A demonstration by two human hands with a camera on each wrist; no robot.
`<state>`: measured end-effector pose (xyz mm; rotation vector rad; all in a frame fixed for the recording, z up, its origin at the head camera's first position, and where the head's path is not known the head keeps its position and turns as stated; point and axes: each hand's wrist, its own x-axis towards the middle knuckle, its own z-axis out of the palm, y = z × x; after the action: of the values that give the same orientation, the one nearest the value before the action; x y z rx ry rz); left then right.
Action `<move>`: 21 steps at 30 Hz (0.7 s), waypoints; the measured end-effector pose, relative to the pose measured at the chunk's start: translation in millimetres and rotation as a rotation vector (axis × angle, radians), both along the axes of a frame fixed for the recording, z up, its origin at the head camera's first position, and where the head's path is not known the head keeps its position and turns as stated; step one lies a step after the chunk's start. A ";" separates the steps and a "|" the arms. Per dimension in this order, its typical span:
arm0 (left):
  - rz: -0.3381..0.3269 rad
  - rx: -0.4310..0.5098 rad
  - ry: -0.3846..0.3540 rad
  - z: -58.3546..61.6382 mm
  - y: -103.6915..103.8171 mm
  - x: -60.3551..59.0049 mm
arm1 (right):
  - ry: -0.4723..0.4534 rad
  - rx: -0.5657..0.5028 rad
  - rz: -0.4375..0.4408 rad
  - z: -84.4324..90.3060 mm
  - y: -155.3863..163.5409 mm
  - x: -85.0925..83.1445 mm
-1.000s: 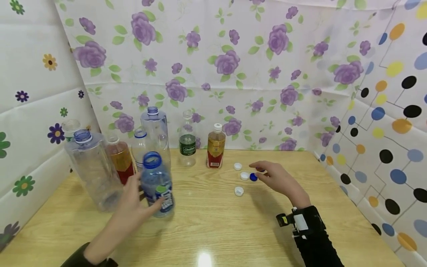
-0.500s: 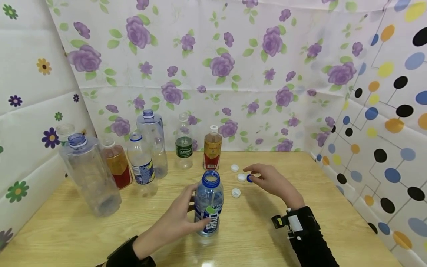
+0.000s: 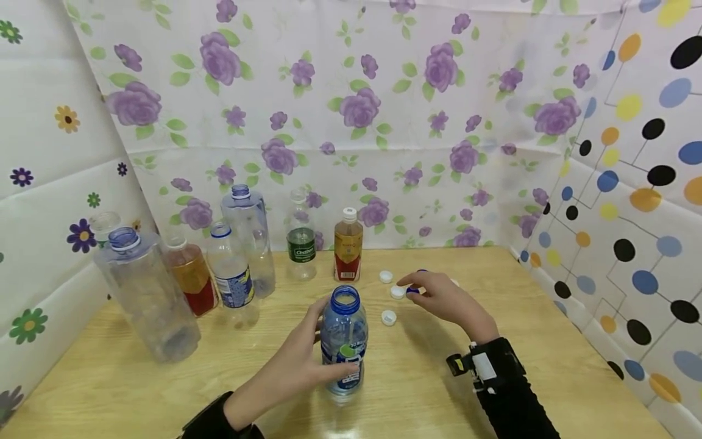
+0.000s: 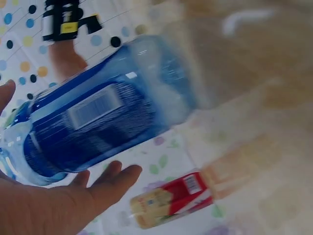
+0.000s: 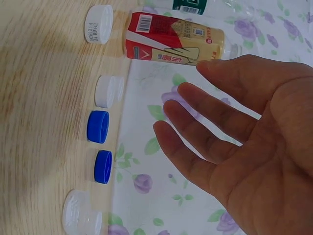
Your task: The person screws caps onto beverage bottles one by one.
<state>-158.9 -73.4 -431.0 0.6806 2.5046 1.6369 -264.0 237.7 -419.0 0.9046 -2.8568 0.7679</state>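
While the left hand (image 3: 298, 366) wraps its curled fingers round the open blue bottle (image 3: 344, 341) standing mid-table, the right hand (image 3: 439, 296) hovers at the bottle's two o'clock, fingers loosely spread and holding nothing, over the blue caps (image 5: 98, 126) lying among white caps (image 5: 104, 91).

Left hand (image 3: 298, 366) curls in a grip; right hand (image 3: 439, 299) hovers, fingers extended.

- Bright, even light from overhead; a glare spot shines on the desk (image 3: 351, 421) at the near edge.
- The left wrist view is motion-blurred.
- Head view edges bow.
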 end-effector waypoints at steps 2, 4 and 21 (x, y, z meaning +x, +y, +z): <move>0.009 0.015 -0.005 7.7 3.4 -2.2 | 0.005 -0.001 0.003 -0.9 -0.9 -0.6; 0.001 0.030 -0.023 15.3 6.3 -4.5 | 0.011 -0.004 0.015 -1.9 -1.9 -1.0; -0.117 0.083 -0.035 23.6 11.7 -23.3 | 0.046 0.084 -0.160 -9.4 15.5 -42.2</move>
<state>-182.3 -61.7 -407.3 0.7836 2.3366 1.7035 -306.2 253.1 -428.4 0.6806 -2.8952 0.6071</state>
